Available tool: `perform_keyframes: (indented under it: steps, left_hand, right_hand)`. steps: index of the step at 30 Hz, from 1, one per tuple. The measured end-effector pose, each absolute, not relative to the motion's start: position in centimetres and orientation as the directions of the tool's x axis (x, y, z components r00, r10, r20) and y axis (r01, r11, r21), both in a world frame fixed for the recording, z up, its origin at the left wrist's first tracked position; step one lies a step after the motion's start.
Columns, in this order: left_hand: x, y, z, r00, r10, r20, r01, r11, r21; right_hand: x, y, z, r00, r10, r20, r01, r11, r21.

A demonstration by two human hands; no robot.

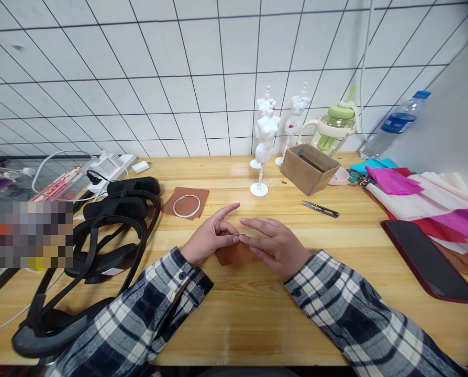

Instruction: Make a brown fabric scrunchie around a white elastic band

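Observation:
My left hand (214,235) is over the middle of the table with its index finger stretched out and its thumb pinched against the bent fingers. A small piece of brown cloth (234,255) hangs from that pinch. My right hand (279,245) meets it from the other side, thumb and index finger pressed together at the cloth's upper edge, other fingers loosely extended. Whether a needle or thread is between the fingertips is too small to make out. Beyond my left hand, a white ring (187,196) lies on another brown cloth piece (203,195).
White mini dress forms (266,139) stand at the back, beside a cardboard box (307,175) and a green-lidded jug (334,128). Thread snips (320,209) lie ahead. Black headsets (96,251) crowd the left. A phone (430,259) and coloured fabrics (434,204) are right; a water bottle (394,125) leans behind.

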State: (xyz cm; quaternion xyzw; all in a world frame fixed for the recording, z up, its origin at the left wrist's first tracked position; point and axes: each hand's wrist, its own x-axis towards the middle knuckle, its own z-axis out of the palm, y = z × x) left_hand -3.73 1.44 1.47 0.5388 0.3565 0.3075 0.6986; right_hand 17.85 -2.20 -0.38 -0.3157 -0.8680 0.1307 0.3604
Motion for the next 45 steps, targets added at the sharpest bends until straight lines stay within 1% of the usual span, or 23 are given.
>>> perform_keyframes:
  steps: [4, 8, 10, 12, 15, 18, 22, 27, 31, 35, 39, 45]
  left_hand:
    - [-3.9, 1.6, 1.2, 0.562, 0.812, -0.157, 0.013, 0.181, 0.983]
    - [-4.1, 1.8, 1.1, 0.574, 0.806, -0.146, 0.078, 0.124, 0.989]
    - [-4.0, 1.7, 1.1, 0.576, 0.807, -0.133, 0.137, 0.065, 0.988]
    - [-3.9, 1.4, 1.1, 0.574, 0.81, -0.117, 0.221, -0.015, 0.975]
    - [-3.5, 1.0, 0.7, 0.593, 0.802, -0.076, 0.303, -0.135, 0.943]
    - [-3.2, 0.7, 0.2, 0.612, 0.79, -0.027, 0.353, -0.242, 0.904]
    - [-3.2, 0.9, 0.0, 0.602, 0.799, -0.003, 0.447, -0.334, 0.83]
    - [-3.4, 1.5, -0.4, 0.626, 0.778, 0.05, 0.441, -0.407, 0.8]
    - [-3.6, 1.9, -0.8, 0.588, 0.807, 0.053, 0.458, -0.386, 0.801]
    - [-3.4, 1.7, -0.6, 0.578, 0.811, 0.093, 0.443, -0.408, 0.798]
    - [-3.0, 1.4, -0.5, 0.584, 0.808, 0.082, 0.447, -0.404, 0.798]
    - [-3.4, 1.6, -0.7, 0.609, 0.791, 0.054, 0.463, -0.41, 0.786]
  right_hand:
    - [17.8, -1.8, -0.9, -0.476, 0.736, 0.481, 0.357, 0.662, -0.659]
    - [18.2, -1.3, -1.3, -0.432, 0.834, 0.344, 0.264, 0.481, -0.836]
    - [18.3, -1.2, -1.2, -0.393, 0.877, 0.279, 0.22, 0.384, -0.897]
    - [18.4, -1.3, -1.1, -0.353, 0.91, 0.219, 0.217, 0.307, -0.927]
    - [18.0, -1.4, -0.9, -0.342, 0.93, 0.132, 0.35, 0.257, -0.901]
    - [17.5, -1.5, -1.0, -0.386, 0.918, 0.088, 0.488, 0.284, -0.825]
    - [17.3, -1.4, -1.5, -0.392, 0.918, 0.057, 0.542, 0.281, -0.792]
    - [18.1, -0.9, -2.3, -0.298, 0.953, 0.05, 0.669, 0.246, -0.701]
    - [18.3, -0.9, -2.2, -0.269, 0.96, 0.078, 0.685, 0.247, -0.685]
    - [17.7, -1.1, -1.5, -0.32, 0.942, 0.098, 0.67, 0.299, -0.68]
    - [17.2, -1.2, -1.1, -0.366, 0.924, 0.109, 0.656, 0.339, -0.674]
    - [17.7, -1.0, -1.7, -0.275, 0.959, 0.074, 0.688, 0.25, -0.682]
